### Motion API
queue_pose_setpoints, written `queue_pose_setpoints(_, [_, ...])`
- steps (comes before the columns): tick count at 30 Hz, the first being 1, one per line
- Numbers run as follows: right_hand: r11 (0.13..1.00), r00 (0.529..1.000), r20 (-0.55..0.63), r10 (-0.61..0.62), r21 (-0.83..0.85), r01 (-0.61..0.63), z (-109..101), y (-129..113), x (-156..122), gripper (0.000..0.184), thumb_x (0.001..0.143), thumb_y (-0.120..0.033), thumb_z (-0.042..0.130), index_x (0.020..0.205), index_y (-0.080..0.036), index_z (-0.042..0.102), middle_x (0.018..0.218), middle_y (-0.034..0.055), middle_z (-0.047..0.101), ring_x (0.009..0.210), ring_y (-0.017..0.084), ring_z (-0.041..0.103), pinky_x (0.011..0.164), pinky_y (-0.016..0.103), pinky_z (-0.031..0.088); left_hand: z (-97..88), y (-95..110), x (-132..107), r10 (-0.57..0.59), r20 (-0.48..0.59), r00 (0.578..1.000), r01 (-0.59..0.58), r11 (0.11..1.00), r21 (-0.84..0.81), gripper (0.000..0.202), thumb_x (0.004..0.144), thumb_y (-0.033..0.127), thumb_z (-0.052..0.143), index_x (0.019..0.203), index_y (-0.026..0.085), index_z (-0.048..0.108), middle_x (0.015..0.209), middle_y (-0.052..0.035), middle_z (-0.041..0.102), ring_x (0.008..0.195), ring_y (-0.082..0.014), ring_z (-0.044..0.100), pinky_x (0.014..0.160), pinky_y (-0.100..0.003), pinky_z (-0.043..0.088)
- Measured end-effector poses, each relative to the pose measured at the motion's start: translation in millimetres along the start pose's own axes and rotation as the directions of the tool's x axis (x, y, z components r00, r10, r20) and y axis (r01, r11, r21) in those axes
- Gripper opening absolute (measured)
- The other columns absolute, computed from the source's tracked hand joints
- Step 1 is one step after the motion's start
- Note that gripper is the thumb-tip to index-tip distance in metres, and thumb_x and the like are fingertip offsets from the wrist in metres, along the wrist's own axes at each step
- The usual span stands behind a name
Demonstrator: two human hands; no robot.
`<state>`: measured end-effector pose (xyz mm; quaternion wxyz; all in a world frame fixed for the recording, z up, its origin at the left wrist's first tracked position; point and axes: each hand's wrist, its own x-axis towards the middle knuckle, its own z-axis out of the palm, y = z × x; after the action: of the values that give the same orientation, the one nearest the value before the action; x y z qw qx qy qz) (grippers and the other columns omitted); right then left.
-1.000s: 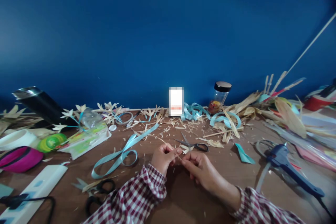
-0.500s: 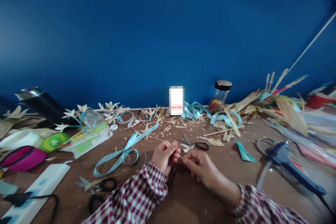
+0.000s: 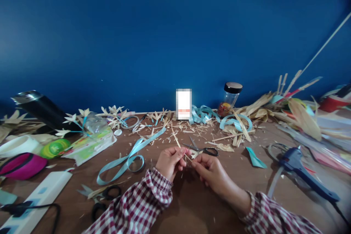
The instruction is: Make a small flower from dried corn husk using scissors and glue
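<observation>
A thin pale strip of dried husk [image 3: 175, 135] runs between my hands, one end sticking up past my left hand toward the scraps behind. My left hand [image 3: 171, 161] is closed, pinching it between thumb and fingers. Just to the right, my right hand [image 3: 210, 170] is closed too, its thumb and forefinger on the strip's lower end. Black-handled scissors [image 3: 210, 151] lie open right behind my fingers. Light-blue ribbon [image 3: 117, 170] curls on the table left of my left hand. Between the ribbon and my left sleeve lies a second pair of scissors [image 3: 112, 192].
Husk scraps litter the brown table [image 3: 233, 197]. On the right are a blue glue gun [image 3: 304, 170], a teal ribbon piece [image 3: 255, 158] and a lidded jar [image 3: 231, 98]. At left are a power strip [image 3: 46, 197], husk flowers [image 3: 71, 119] and a black bottle [image 3: 44, 109].
The strip's free end has swung from low and pointing left to steeper and pointing away. Both hands keep their pinch nearly in place, the left shifting slightly left.
</observation>
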<state>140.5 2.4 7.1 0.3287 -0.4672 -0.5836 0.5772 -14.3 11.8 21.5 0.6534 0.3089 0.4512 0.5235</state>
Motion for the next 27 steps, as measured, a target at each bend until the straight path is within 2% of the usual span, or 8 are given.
queue_pose_setpoints(4, [1.000, 1.000, 0.004, 0.002, -0.010, -0.002, 0.2, -1.8, -0.1, 0.026, 0.080, -0.043, 0.053, 0.076, -0.016, 0.055, 0.048, -0.0069, 0.046, 0.033, 0.004, 0.035, 0.030, 0.013, 0.026, 2.0, -3.0, -0.3, 0.056, -0.093, 0.994, -0.055, 0.998, 0.021, 0.032, 0.056, 0.037, 0.075, 0.052, 0.012, 0.056, 0.057, -0.0015, 0.065, 0.035, -0.0014, 0.041, 0.033, -0.014, 0.028])
queue_pose_setpoints(7, [1.000, 1.000, -0.004, 0.012, -0.008, -0.012, -0.2, -6.7, -1.7, 0.027, 0.077, -0.042, 0.057, 0.082, -0.016, 0.057, 0.047, -0.0077, 0.045, 0.034, 0.004, 0.036, 0.031, 0.013, 0.027, 3.0, -6.1, 1.0, 0.072, -0.161, 0.984, -0.076, 0.997, -0.018, 0.039, 0.050, 0.037, 0.078, 0.051, 0.015, 0.046, 0.051, 0.0012, 0.062, 0.033, -0.0022, 0.040, 0.032, -0.014, 0.025])
queue_pose_setpoints(10, [1.000, 1.000, -0.015, 0.010, -0.021, -0.010, -0.6, -10.3, -3.4, 0.028, 0.075, -0.041, 0.059, 0.087, -0.016, 0.058, 0.046, -0.0081, 0.044, 0.034, 0.005, 0.037, 0.031, 0.014, 0.028, 2.3, -9.5, 2.5, 0.080, -0.176, 0.981, -0.085, 0.996, -0.025, 0.043, 0.050, 0.037, 0.078, 0.052, 0.016, 0.041, 0.048, 0.0032, 0.060, 0.032, -0.0019, 0.038, 0.032, -0.013, 0.023])
queue_pose_setpoints(15, [0.996, 0.999, -0.040, -0.027, -0.081, 0.023, -0.9, -10.5, -3.8, 0.025, 0.078, -0.039, 0.056, 0.083, -0.015, 0.061, 0.045, -0.0068, 0.043, 0.036, 0.005, 0.036, 0.033, 0.015, 0.026, -0.4, -12.0, 3.0, 0.095, -0.163, 0.982, -0.088, 0.995, 0.054, 0.043, 0.053, 0.039, 0.077, 0.052, 0.016, 0.040, 0.046, 0.0042, 0.057, 0.029, -0.0009, 0.034, 0.030, -0.013, 0.020])
queue_pose_setpoints(22, [0.985, 0.995, -0.039, -0.091, -0.151, 0.084, -1.0, -7.9, -4.5, 0.024, 0.082, -0.039, 0.052, 0.075, -0.017, 0.058, 0.046, -0.0063, 0.041, 0.040, 0.006, 0.036, 0.037, 0.016, 0.026, 1.0, -10.8, 5.3, 0.074, -0.216, 0.974, -0.070, 0.997, 0.027, 0.042, 0.053, 0.043, 0.075, 0.048, 0.014, 0.045, 0.043, 0.0039, 0.053, 0.032, -0.0006, 0.031, 0.031, -0.014, 0.018])
queue_pose_setpoints(25, [0.985, 0.994, -0.036, -0.102, -0.144, 0.096, -1.3, -6.7, -4.5, 0.024, 0.082, -0.039, 0.051, 0.074, -0.017, 0.058, 0.046, -0.0063, 0.041, 0.040, 0.006, 0.036, 0.038, 0.017, 0.026, -0.6, -9.9, 7.7, 0.043, -0.224, 0.974, -0.020, 0.995, 0.101, 0.042, 0.055, 0.049, 0.072, 0.049, 0.015, 0.047, 0.039, 0.0047, 0.049, 0.031, -0.0020, 0.031, 0.031, -0.015, 0.018])
queue_pose_setpoints(27, [0.989, 0.994, -0.067, -0.085, -0.128, 0.076, -2.1, -6.5, -3.3, 0.024, 0.081, -0.039, 0.052, 0.074, -0.016, 0.057, 0.046, -0.0065, 0.041, 0.039, 0.006, 0.036, 0.037, 0.016, 0.026, -2.8, -5.4, 6.7, 0.063, -0.223, 0.973, -0.021, 0.982, 0.186, 0.042, 0.061, 0.053, 0.066, 0.053, 0.016, 0.049, 0.036, 0.0067, 0.042, 0.030, -0.0032, 0.029, 0.031, -0.016, 0.019])
